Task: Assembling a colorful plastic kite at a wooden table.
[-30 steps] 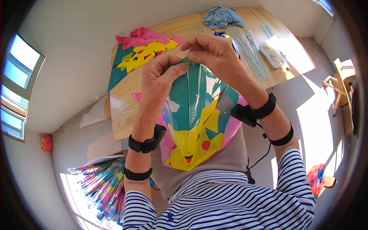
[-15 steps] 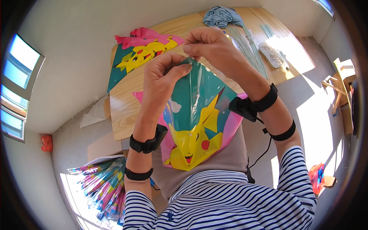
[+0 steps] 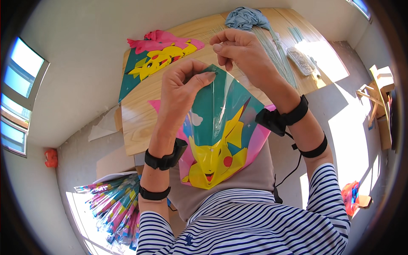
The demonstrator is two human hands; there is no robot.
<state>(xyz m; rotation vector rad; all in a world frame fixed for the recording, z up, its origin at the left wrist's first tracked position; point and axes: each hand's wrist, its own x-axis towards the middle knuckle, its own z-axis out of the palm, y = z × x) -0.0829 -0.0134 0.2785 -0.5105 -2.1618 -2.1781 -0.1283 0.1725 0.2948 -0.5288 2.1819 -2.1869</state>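
A glossy plastic kite sail, teal with a pink border and a yellow cartoon character, hangs over my lap with a crease down its middle. Its upper corner is pinched between the thumb and fingers of my left hand. At that corner, beside my left thumb, sits a small dark ring-like fitting. My right hand is raised just above and right of the corner, apart from the sail. Its thumb and forefinger are slightly parted with nothing visible between them, while the other fingers curl loosely.
On the wooden table lie another printed sail, bundles of thin rods, a clear box of small parts and a blue-grey cloth. Folded printed plastic pieces are heaped at lower left.
My right hand has drawn slightly away from the sail's corner, to the right, and its fingers have loosened. The dark fitting now shows clearly. My left hand keeps its pinch.
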